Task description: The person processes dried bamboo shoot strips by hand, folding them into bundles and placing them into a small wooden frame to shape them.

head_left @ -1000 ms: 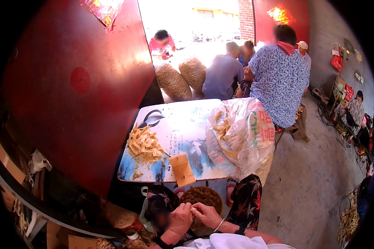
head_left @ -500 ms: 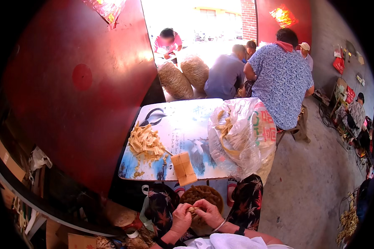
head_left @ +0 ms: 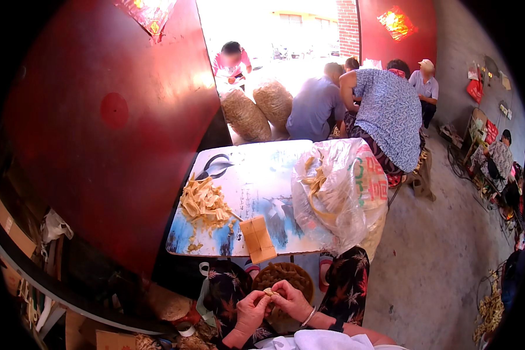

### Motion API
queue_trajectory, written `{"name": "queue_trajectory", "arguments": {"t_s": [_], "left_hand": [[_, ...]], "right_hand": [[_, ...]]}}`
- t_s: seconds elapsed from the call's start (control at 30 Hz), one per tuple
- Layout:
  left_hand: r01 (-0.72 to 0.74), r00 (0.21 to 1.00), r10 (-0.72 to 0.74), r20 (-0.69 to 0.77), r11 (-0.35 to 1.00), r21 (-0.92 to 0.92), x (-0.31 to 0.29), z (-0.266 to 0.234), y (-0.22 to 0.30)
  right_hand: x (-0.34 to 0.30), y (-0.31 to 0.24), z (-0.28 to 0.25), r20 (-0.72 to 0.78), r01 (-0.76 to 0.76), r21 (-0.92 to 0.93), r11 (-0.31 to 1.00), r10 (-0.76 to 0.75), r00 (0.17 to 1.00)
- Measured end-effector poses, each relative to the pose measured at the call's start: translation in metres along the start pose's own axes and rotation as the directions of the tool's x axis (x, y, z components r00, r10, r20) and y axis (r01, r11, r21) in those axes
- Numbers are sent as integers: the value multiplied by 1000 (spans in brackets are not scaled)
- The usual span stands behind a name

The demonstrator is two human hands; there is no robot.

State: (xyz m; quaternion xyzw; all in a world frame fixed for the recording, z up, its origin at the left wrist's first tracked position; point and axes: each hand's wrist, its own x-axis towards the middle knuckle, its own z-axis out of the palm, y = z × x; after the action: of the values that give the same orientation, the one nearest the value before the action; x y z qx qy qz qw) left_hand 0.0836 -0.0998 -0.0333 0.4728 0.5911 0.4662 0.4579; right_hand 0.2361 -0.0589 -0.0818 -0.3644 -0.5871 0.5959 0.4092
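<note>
Low over my lap, both hands meet around a small folded pale-tan strip (head_left: pixel 269 291). My left hand (head_left: pixel 249 312) pinches its left end with thumb and fingers. My right hand (head_left: pixel 294 303), with a bracelet at the wrist, pinches the other end. Just beyond and below them, between my knees, a round tub (head_left: pixel 310 282) holds many brown pieces; my hands hide its near part. On the low table (head_left: pixel 248 157), a heap of loose tan strips (head_left: pixel 204 201) lies at the left. A tan rectangular block (head_left: pixel 258 238) with a thin stick juts over the near edge.
A clear plastic bag (head_left: pixel 338 201) with strips inside covers the table's right side. Two stuffed sacks (head_left: pixel 245 114) stand beyond it. Several people sit near the doorway, one in a blue patterned shirt (head_left: pixel 388 111). A red door (head_left: pixel 116 157) rises at left; boxes lie below.
The person in the blue patterned shirt has bent forward, showing more of the person in the pale cap. My hands stay together on the strip, with a slight shift of the fingers.
</note>
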Motion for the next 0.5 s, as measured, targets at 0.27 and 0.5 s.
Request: {"name": "queue_trajectory", "arguments": {"t_s": [0.27,0.5], "left_hand": [[-135,990,139,1,961,239,14,-22,12],[349,937,-197,290,470,-810,12,-3,-23]], "right_hand": [[-8,-35,-10,-15,-121,-139,983,120,993],[-7,-42,4,-175,164,-287,944,-221,960]]}}
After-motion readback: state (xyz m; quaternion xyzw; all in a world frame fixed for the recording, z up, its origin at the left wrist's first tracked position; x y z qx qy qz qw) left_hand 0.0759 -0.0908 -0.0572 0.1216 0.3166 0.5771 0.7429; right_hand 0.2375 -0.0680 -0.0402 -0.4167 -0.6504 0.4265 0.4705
